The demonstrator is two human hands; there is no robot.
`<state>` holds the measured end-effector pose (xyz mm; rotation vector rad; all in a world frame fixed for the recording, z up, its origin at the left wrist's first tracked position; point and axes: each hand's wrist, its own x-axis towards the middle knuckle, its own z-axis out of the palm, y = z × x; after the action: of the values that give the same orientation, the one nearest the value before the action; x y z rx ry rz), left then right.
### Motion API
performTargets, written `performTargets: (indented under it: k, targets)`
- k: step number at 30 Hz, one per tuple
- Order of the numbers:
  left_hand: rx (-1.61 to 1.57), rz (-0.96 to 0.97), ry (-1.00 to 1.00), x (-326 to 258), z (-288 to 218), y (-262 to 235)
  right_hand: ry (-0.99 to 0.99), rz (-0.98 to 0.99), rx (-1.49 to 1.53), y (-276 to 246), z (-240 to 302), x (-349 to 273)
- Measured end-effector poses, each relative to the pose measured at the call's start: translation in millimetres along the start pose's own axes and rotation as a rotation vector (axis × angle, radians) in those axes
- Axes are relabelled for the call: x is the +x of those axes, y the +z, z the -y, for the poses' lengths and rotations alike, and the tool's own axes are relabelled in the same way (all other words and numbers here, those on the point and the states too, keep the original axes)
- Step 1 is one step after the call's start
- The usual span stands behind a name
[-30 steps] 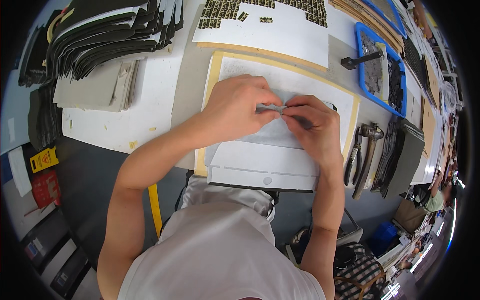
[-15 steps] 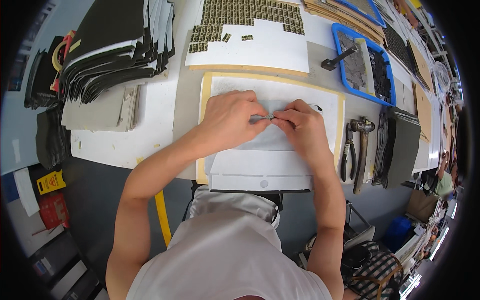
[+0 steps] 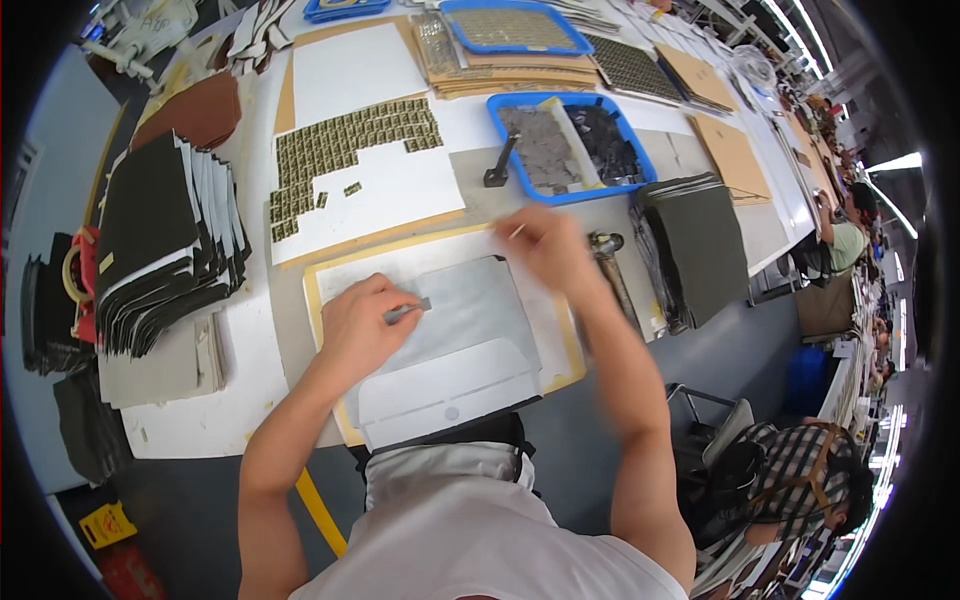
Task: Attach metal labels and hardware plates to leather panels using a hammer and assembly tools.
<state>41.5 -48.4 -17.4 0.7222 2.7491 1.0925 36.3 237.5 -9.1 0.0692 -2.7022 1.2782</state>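
My left hand (image 3: 362, 328) rests on a pale grey sheet (image 3: 455, 340) that lies on a tan-edged board (image 3: 320, 290). Its fingers pinch a small grey strip (image 3: 408, 309). My right hand (image 3: 543, 246) is lifted above the board's far right corner, blurred, with a thin pale sliver (image 3: 516, 231) between its fingertips. It is nearest the blue tray (image 3: 500, 120) of small grey and dark pieces. A black-handled tool (image 3: 497, 165) lies just beyond it.
A white sheet with rows of small olive pieces (image 3: 340, 150) lies beyond the board. Stacks of black and white sheets (image 3: 160, 250) sit at left, dark fabric stack (image 3: 705, 245) and pliers (image 3: 610, 265) at right. Another person (image 3: 800, 470) sits at lower right.
My right hand left the strip and moved up and away toward the blue tray. My left hand stayed on the sheet with the strip. The view swung to the right.
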Motion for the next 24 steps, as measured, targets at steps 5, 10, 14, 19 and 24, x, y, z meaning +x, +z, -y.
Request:
performTargets:
  k: [5, 10, 14, 19, 24]
  targets:
    - [-0.044, 0.032, -0.011, 3.7, -2.2, 1.3, 0.248, -0.350, -0.557, -118.2, -88.7, 85.5]
    - [-0.028, 0.021, -0.028, 0.8, 1.0, 1.2, 0.294, 0.090, -0.740, -134.4, -109.2, 119.9]
    - [-0.006, 0.020, 0.015, 1.8, 2.0, 3.0, 0.374, 0.194, -0.733, -138.4, -126.8, 127.8]
    - [-0.001, -0.010, 0.044, 0.7, 2.9, 2.2, 0.317, 0.206, -0.694, -145.7, -120.0, 131.6]
    - [-0.020, -0.005, 0.033, 2.3, 8.7, 4.4, 0.398, 0.080, -0.333, -169.3, -115.3, 129.6]
